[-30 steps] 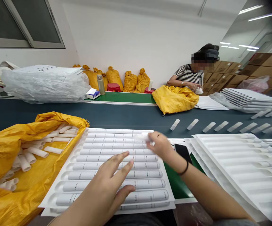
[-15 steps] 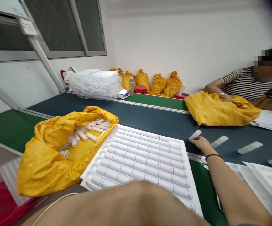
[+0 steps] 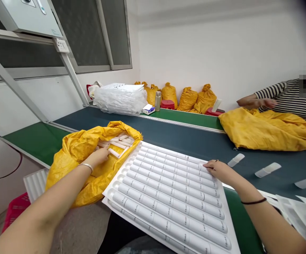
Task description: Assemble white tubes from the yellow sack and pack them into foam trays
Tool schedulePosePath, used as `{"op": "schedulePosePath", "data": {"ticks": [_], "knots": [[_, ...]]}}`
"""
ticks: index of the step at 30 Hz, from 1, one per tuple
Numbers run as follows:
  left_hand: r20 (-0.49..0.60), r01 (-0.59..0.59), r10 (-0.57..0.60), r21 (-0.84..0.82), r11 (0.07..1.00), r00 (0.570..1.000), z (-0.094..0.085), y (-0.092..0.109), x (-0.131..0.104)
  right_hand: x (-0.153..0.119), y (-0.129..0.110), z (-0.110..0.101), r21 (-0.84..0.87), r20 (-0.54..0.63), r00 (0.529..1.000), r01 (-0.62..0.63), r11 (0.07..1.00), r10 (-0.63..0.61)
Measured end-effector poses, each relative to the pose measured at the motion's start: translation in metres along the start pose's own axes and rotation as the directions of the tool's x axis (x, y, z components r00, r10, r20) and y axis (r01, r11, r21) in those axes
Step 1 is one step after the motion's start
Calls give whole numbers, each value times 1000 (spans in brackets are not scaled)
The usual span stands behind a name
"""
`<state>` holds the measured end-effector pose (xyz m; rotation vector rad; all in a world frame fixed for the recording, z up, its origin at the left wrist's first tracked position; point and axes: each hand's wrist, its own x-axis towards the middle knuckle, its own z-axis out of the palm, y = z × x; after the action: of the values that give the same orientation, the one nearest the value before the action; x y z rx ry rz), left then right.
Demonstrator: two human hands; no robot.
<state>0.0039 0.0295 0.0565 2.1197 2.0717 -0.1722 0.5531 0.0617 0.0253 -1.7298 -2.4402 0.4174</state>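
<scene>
My left hand reaches into an open yellow sack of white tubes. Its fingers are closed at the tubes, and what they hold is too hidden to name. My right hand is at the upper right corner of a white tray, fingertips pressed together by the end of the top row. Rows of white tubes with small dark print fill the tray's grooves. Another tray edge shows beneath it. Whether my right fingers grip a tube or the tray edge is unclear.
Short translucent tubes stand on the dark belt at right. Beyond lie a yellow sack and a person in a striped top. A plastic-wrapped stack sits at the back, and white sheets lie lower right.
My left arm now extends into the yellow sack. My right hand has moved left from a translucent tube on the belt to the tray corner. The view has shifted left, and the person's arm has lifted.
</scene>
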Motion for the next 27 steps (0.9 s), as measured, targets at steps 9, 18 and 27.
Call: {"op": "schedulePosePath", "data": {"ticks": [9,18,27], "knots": [[-470,-390,153,-462,796,869,-16,88,-61,-36,-53,-21,128,-396,915,-31,991,80],[-397,-371,-4,-853,-367,918,13,216,-107,-86,-169,-5,886,-309,951,298,355,-27],[-438,-538,321,-755,376,840,-3,205,-114,-101,-153,-37,358,-496,770,602,714,-401]]}}
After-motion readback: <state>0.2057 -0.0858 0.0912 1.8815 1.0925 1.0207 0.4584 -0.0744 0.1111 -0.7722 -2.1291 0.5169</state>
